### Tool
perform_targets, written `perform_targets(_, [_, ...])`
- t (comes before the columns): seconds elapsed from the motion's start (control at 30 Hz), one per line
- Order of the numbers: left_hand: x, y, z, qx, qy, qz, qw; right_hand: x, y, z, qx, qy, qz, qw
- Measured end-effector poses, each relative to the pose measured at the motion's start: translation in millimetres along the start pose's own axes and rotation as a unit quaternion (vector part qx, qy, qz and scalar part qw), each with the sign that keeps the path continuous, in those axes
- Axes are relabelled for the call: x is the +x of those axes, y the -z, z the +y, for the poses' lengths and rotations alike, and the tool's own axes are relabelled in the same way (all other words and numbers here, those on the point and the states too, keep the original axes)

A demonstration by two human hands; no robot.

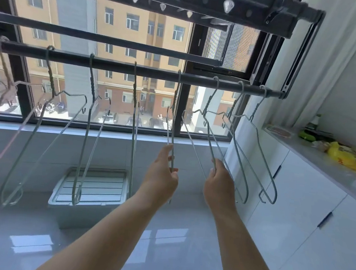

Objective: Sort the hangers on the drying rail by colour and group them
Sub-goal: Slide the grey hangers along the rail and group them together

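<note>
Dark round drying rail (pixel 114 65) before a window, carrying wire hangers spaced apart along its length. A pink wire hanger (pixel 1 151) hangs at the far left; the others appear pale grey-green. The left hand (pixel 163 174) clasps the lower wires of one grey-green wire hanger (pixel 172 134), which is hooked on the rail just right of centre. The right hand (pixel 220 182) pinches the lower bar of the neighbouring grey wire hanger (pixel 207 103), also hooked on the rail. Below stands a white lidded plastic box (pixel 90 187); a white cabinet (pixel 298 205) stands on the right.
</note>
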State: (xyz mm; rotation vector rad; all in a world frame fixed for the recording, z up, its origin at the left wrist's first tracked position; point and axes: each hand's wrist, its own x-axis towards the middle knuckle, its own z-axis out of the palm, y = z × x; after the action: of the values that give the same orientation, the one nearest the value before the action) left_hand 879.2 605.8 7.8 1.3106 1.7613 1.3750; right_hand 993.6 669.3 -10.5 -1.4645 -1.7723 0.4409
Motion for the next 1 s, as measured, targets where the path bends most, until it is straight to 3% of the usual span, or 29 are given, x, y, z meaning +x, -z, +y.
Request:
perform_targets(0.2, [-0.3, 0.1, 0.7, -0.006, 0.0, 0.003, 1.0, 2.8, 2.7, 5.2, -0.015, 0.009, 0.002, 1.0])
perform_targets(0.4, [-2.4, -0.1, -1.9, -0.014, -0.012, 0.01, 1.0, -0.1, 5.0, 5.6, -0.032, 0.028, -0.049, 0.998])
perform_targets(0.53, [-6.9, 0.2, -7.9, -0.012, -0.01, 0.001, 1.0, 9.1, 23.4, 14.2, -0.081, 0.076, 0.109, 0.988])
perform_targets(0.57, [-8.5, 0.1, -10.1, -0.012, -0.009, -0.003, 1.0, 15.3, 27.5, 19.0, -0.114, 0.068, 0.114, 0.984])
perform_targets(0.63, [-12.1, -0.5, -14.4, -0.013, -0.004, -0.011, 1.0, 27.8, 32.1, 29.3, -0.145, 0.017, 0.047, 0.988])
perform_targets(0.73, [-16.1, -1.2, -18.0, -0.024, 0.002, -0.019, 1.0, 34.0, 29.6, 35.1, -0.063, -0.063, -0.059, 0.994])
perform_targets(1.0, [-20.3, 2.6, -21.0, -0.008, 0.002, -0.016, 1.0, 29.3, 27.4, 37.5, -0.018, -0.02, 0.043, 0.999])
